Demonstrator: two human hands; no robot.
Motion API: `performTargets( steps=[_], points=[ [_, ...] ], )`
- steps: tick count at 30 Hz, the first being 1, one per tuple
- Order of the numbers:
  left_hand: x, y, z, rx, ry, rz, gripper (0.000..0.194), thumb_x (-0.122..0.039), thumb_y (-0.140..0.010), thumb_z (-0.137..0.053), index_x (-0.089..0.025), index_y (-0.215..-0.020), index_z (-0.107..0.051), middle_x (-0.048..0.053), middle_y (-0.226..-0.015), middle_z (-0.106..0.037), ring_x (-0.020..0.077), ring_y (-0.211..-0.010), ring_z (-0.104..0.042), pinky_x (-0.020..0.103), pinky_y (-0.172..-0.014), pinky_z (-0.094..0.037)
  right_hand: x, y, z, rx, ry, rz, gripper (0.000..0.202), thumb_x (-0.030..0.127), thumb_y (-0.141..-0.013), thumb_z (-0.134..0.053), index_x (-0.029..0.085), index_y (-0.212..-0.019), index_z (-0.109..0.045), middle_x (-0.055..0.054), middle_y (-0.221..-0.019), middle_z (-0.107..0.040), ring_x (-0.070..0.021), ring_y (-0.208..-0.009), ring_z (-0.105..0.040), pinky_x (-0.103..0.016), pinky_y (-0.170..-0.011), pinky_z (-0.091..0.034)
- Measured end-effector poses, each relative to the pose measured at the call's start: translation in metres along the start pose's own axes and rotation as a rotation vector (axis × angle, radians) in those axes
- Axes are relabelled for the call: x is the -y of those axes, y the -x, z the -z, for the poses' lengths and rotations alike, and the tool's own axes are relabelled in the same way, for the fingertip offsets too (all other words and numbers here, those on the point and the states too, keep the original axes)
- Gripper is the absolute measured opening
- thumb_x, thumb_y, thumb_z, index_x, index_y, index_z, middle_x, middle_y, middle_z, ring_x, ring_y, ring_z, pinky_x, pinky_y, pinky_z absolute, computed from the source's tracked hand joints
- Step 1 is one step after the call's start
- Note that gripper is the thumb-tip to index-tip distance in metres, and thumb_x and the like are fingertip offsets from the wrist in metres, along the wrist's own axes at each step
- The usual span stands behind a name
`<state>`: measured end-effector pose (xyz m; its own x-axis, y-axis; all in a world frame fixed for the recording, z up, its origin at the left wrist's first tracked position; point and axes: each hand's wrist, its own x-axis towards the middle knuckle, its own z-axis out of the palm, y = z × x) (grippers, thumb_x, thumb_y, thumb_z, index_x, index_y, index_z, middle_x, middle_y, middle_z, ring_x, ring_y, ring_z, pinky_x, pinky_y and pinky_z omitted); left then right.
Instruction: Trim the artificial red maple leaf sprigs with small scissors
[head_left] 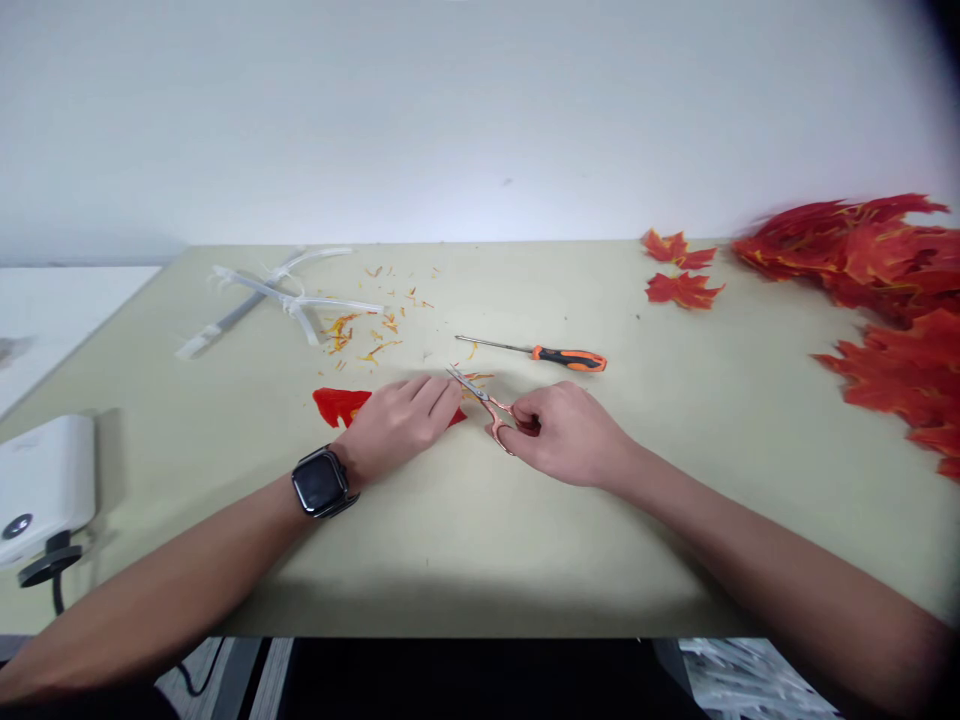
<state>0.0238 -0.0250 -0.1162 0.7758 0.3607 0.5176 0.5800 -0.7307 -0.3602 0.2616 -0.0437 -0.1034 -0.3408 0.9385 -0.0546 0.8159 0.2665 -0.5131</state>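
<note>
Left hand [405, 415] palm down, fingers curled over a flat red fabric leaf [337, 404] around the middle of the counter [450, 580], likely to steady it; grip underneath hidden, can't tell if pinching or only pressing. Right hand [570, 435] closed round the looped handles of rose-gold scissors with steel blades [484, 397], blades angled toward the left hand's fingertips, presumably so they reach the leaf's edge. Black-and-orange screwdriver [570, 358] lies behind the right hand, apart from both hands. Thin yellow-orange scraps [342, 332] spread toward the back edge, probably trimmings. Translucent white plastic strips [337, 303] near the back left corner. Big heap of red-orange artificial maple leaves [862, 250] at the back right corner, seemingly parked clear of the working spot.
</note>
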Motion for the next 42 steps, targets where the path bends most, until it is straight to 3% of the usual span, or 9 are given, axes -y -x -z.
performTargets(
  steps=[6,12,17,20,25,31,36,42],
  points=[
    [0.0,0.001,-0.001,0.002,0.007,0.0,0.013,-0.014,-0.102,-0.051,-0.013,-0.095,-0.062,0.004,-0.077,-0.067,0.017,-0.068,-0.063,0.03,-0.057,-0.049,0.001,0.001,0.002,0.068,-0.073,-0.022,0.045,0.044,-0.09,-0.055,0.018,-0.054,-0.045,0.002,-0.049,-0.04,-0.0095,-0.048,-0.031,-0.031,-0.052,-0.018],
    [-0.001,0.0,0.0,-0.008,-0.008,-0.004,0.015,-0.012,-0.102,-0.049,-0.013,-0.097,-0.063,0.005,-0.079,-0.069,0.0167,-0.069,-0.063,0.029,-0.057,-0.049,0.0,0.001,0.0,0.017,-0.048,0.01,0.052,0.049,-0.09,-0.057,0.018,-0.053,-0.04,0.003,-0.048,-0.036,-0.0092,-0.048,-0.027,-0.031,-0.052,-0.019],
    [0.0,0.0,0.0,0.003,0.008,0.007,0.013,-0.012,-0.101,-0.05,-0.013,-0.098,-0.063,0.005,-0.08,-0.069,0.0175,-0.071,-0.064,0.03,-0.058,-0.05,-0.001,0.001,0.001,0.084,-0.123,-0.01,0.04,0.039,-0.09,-0.054,0.018,-0.057,-0.053,0.002,-0.051,-0.048,-0.0097,-0.049,-0.037,-0.031,-0.052,-0.021],
    [0.0,0.003,-0.004,0.015,0.028,0.032,0.016,-0.009,-0.1,-0.049,-0.014,-0.094,-0.063,0.005,-0.079,-0.068,0.0169,-0.07,-0.063,0.029,-0.058,-0.049,-0.002,-0.001,0.0,0.012,-0.159,-0.032,0.041,0.038,-0.09,-0.055,0.018,-0.055,-0.049,0.002,-0.051,-0.044,-0.0093,-0.049,-0.034,-0.03,-0.053,-0.022],
    [0.001,0.006,-0.009,-0.036,0.254,0.317,0.018,-0.018,-0.101,-0.055,-0.016,-0.088,-0.067,0.001,-0.074,-0.068,0.0119,-0.063,-0.059,0.025,-0.057,-0.046,-0.006,-0.005,-0.002,-0.12,-0.295,-0.018,0.046,0.037,-0.091,-0.056,0.018,-0.055,-0.035,0.003,-0.056,-0.037,-0.0092,-0.055,-0.031,-0.029,-0.055,-0.024],
    [0.001,-0.006,0.004,-0.136,0.622,0.646,0.009,-0.025,-0.093,-0.07,-0.019,-0.087,-0.075,-0.001,-0.075,-0.075,0.0091,-0.062,-0.062,0.021,-0.059,-0.049,-0.008,-0.007,-0.001,-0.138,-0.414,-0.017,0.045,0.042,-0.092,-0.061,0.018,-0.058,-0.043,0.002,-0.06,-0.042,-0.0102,-0.059,-0.035,-0.027,-0.056,-0.028],
    [0.002,-0.011,0.009,-0.117,0.888,0.829,0.013,-0.03,-0.088,-0.075,-0.018,-0.083,-0.077,0.0,-0.076,-0.076,0.0116,-0.065,-0.066,0.021,-0.06,-0.053,-0.007,-0.009,-0.001,-0.15,-0.558,-0.015,0.042,0.044,-0.092,-0.064,0.019,-0.064,-0.044,0.003,-0.065,-0.039,-0.0107,-0.062,-0.034,-0.026,-0.056,-0.026],
    [0.001,-0.011,0.009,-0.053,1.102,0.948,0.018,-0.037,-0.084,-0.079,-0.019,-0.082,-0.077,0.001,-0.079,-0.076,0.0134,-0.072,-0.068,0.022,-0.065,-0.055,-0.009,-0.01,-0.003,-0.149,-0.768,0.014,0.044,0.053,-0.094,-0.063,0.018,-0.07,-0.049,0.001,-0.07,-0.043,-0.0123,-0.066,-0.04,-0.027,-0.062,-0.033]
  ],
)
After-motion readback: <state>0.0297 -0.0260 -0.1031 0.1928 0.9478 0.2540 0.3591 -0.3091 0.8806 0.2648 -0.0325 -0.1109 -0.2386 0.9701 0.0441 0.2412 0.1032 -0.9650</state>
